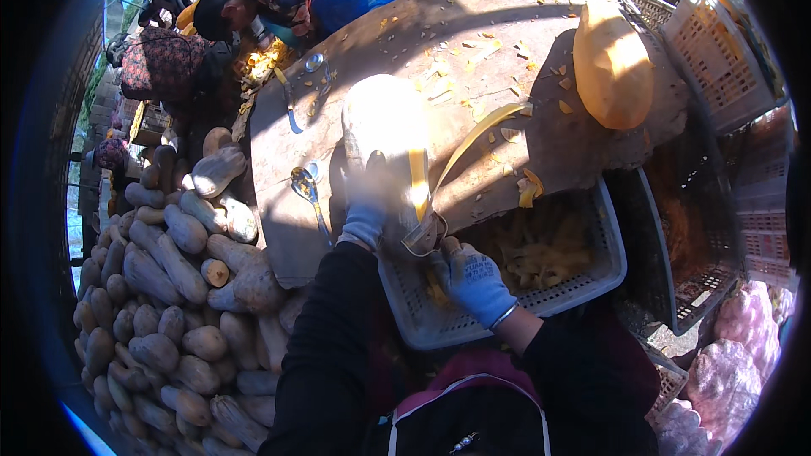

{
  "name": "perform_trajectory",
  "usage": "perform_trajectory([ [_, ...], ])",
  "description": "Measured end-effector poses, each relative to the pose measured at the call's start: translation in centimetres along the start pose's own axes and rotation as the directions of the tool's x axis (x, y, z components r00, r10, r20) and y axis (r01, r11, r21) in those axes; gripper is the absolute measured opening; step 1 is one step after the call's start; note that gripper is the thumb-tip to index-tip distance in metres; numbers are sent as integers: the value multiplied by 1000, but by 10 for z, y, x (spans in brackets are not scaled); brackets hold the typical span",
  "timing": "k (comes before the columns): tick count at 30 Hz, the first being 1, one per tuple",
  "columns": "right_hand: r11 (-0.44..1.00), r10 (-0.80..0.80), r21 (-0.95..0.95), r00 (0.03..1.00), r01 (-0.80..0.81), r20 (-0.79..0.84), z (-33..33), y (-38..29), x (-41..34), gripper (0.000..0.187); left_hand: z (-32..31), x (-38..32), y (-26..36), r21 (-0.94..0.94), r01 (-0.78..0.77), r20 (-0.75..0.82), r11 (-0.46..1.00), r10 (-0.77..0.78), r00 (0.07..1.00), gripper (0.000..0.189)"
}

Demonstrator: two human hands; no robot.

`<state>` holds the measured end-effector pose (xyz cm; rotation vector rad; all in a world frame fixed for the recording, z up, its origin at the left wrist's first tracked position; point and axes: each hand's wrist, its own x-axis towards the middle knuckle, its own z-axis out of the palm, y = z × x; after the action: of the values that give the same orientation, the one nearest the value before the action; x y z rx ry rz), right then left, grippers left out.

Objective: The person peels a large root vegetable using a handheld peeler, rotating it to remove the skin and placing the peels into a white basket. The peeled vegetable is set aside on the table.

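Observation:
A large pale squash (386, 115), glaring in the sun, lies lengthwise on the wooden board (291, 215). A peeled yellow stripe runs down its right side. My left hand (366, 218), in a light work glove and blurred, holds the squash from its near left side. In my right hand (472, 278), also gloved, is a peeler (423, 237) with a wide looped blade, set against the squash's near end. From the blade a long strip of peel (472, 138) curls up and to the right.
A peeled orange squash (613, 76) stands at the board's far right. A spoon (307, 189) and a knife (290, 101) lie left. Below the board's edge is a plastic crate (538, 301) of peelings. Unpeeled squashes (184, 304) are heaped at left. People (168, 63) work beyond.

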<state>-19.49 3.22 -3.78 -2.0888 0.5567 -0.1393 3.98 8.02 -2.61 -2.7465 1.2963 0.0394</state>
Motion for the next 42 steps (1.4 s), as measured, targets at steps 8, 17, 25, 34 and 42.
perform_trajectory([
  [8,867,-390,-389,910,311,-142,-52,47,194,36,34,10,-24,-685,363,44,632,-461,886,60],
  [17,993,89,81,995,-86,-40,20,4,51,29,66,-5,-48,-663,112,-205,740,-323,924,59],
  [25,899,-386,-282,910,335,-149,-17,44,122,34,53,7,-33,-822,314,-12,475,-567,824,95],
  [34,985,-72,-154,995,82,73,12,24,153,34,109,5,-63,-833,242,-120,497,-590,798,81],
  [42,967,64,251,997,-50,-46,-4,-2,29,38,50,-4,-45,-832,247,-39,497,-495,868,78],
])
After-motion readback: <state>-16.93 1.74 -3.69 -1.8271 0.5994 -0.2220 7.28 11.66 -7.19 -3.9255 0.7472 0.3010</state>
